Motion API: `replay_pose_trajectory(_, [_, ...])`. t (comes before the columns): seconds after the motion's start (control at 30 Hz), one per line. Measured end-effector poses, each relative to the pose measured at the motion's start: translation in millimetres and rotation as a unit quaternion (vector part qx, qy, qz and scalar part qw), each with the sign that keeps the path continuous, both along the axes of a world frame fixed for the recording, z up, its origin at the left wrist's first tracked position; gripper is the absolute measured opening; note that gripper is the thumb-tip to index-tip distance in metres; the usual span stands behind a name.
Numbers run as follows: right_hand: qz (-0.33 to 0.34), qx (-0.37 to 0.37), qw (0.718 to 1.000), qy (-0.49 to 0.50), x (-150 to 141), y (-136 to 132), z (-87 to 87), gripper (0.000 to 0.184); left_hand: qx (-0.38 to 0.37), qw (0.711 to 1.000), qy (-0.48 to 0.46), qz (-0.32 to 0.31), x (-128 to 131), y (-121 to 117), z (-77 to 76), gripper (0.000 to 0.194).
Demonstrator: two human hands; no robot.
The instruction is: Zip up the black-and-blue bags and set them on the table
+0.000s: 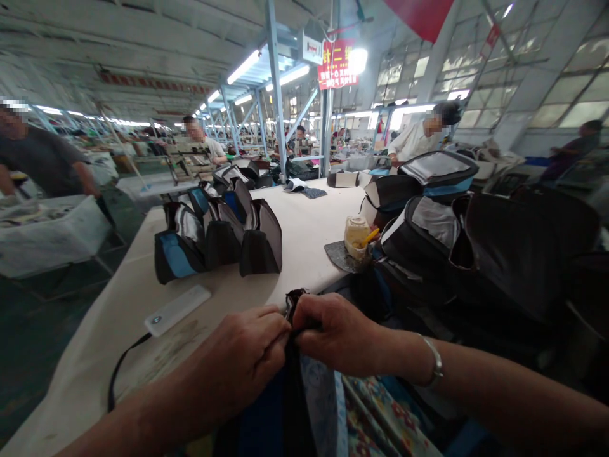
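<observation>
My left hand point(242, 349) is closed, its fingers pinching the edge of a black and blue fabric piece point(266, 416) at the table's front edge. My right hand point(335, 333), with a bracelet at the wrist, is curled on the same edge, right beside the left fingertips. A dark end of the piece sticks up between both hands; what lies under the fingers is hidden. Below, the piece hangs over my lap, by a flowered cloth point(380, 412). Ahead of my right hand, a jar of pale paste point(354, 235) with a yellow-handled tool point(368, 238) sits on a dark scrap point(335, 255).
Several sewn black, grey and blue fabric pieces point(259, 244) stand on the white table point(304, 222). At right, black bag bodies point(419, 228) are piled high. A white flat device point(177, 310) with a black cord lies at left. Co-workers stand beyond, one point(419, 141) across the table.
</observation>
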State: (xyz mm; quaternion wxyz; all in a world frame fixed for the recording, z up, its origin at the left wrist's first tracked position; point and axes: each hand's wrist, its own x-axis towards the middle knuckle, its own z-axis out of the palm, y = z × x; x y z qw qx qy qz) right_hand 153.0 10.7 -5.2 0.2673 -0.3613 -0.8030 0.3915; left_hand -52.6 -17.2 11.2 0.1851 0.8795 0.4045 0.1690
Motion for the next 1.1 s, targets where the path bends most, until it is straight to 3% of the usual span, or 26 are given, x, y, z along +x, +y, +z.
replay_pose_trajectory(0.27, [-0.012, 0.042, 0.993, 0.107, -10.1, -7.5, -18.4, 0.003, -0.14, 0.988, -0.047, 0.041, -6.7, 2.5, 7.6, 0.023])
replay_pose_trajectory(0.37, [-0.032, 0.118, 0.983, 0.134, -13.4, -10.3, -26.6, 0.006, -0.136, 0.989, -0.05, 0.041, -9.1, 1.3, 3.2, 0.017])
replay_pose_trajectory(0.53, [0.061, 0.377, 0.915, 0.129, -8.6, -11.7, -39.2, 0.014, -0.091, 0.994, -0.056, 0.026, -16.0, -6.7, -2.4, 0.024])
replay_pose_trajectory(0.7, [0.126, 0.524, 0.842, 0.008, -0.7, -12.4, -35.7, 0.023, -0.256, 0.965, -0.035, 0.039, -27.3, -0.1, 9.2, 0.048])
replay_pose_trajectory(0.8, [0.134, 0.567, 0.812, -0.025, 0.0, -16.9, -32.4, 0.019, -0.335, 0.942, -0.015, 0.021, -29.9, 8.5, 7.0, 0.049])
replay_pose_trajectory(0.83, [0.139, 0.564, 0.814, -0.021, 0.6, -19.0, -31.6, 0.019, -0.347, 0.938, -0.006, 0.011, -29.5, 10.2, 5.2, 0.049])
replay_pose_trajectory(0.9, [0.149, 0.502, 0.852, 0.025, 3.4, -22.6, -29.0, 0.023, -0.342, 0.94, -0.003, -0.005, -27.2, 10.9, 3.3, 0.046])
replay_pose_trajectory(1.0, [0.092, 0.274, 0.951, 0.106, 10.9, -20.6, -18.2, 0.03, -0.306, 0.951, -0.017, -0.026, -22.0, 6.9, 7.5, 0.041])
replay_pose_trajectory(1.07, [0.074, 0.164, 0.981, 0.074, 15.3, -11.9, -7.3, 0.028, -0.283, 0.959, -0.022, -0.028, -18.3, 3.3, 12.9, 0.037])
replay_pose_trajectory(1.1, [0.099, 0.143, 0.984, 0.038, 16.5, -6.1, -2.4, 0.027, -0.273, 0.961, -0.022, -0.024, -16.5, 1.7, 15.2, 0.035])
